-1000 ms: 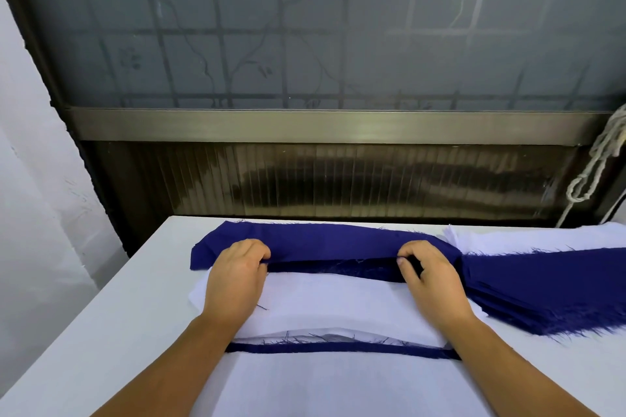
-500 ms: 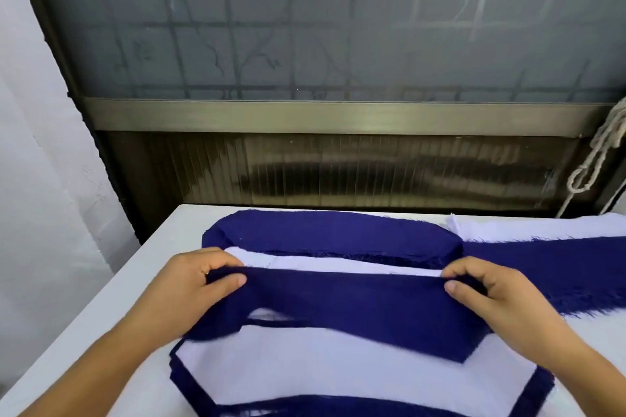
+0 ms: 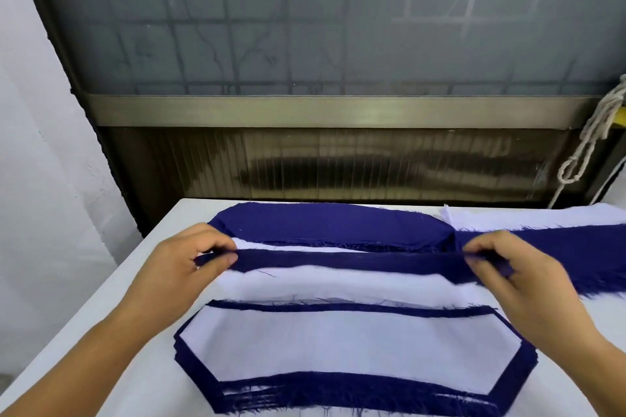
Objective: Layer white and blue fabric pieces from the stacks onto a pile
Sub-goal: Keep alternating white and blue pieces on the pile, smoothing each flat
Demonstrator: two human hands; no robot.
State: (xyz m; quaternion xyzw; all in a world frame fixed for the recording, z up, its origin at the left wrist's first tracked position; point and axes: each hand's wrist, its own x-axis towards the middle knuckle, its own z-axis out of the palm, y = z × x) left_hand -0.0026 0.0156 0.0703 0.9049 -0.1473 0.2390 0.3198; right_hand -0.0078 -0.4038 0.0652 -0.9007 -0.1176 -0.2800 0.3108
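Blue fabric piece (image 3: 349, 262) pinched taut between left hand (image 3: 183, 267), right hand (image 3: 515, 276).

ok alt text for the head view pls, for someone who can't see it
Left hand and right hand pinch the ends of a blue fabric strip, stretched above white fabric on a white table. Nearer lies a blue and white pile.

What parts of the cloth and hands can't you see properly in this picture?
- Right hand, head view: its fingers are motion-blurred.
- Blue stack and white stack: cut off by the right edge.
- Pile: near edge cut by the bottom edge; layer count hidden under the top white piece.
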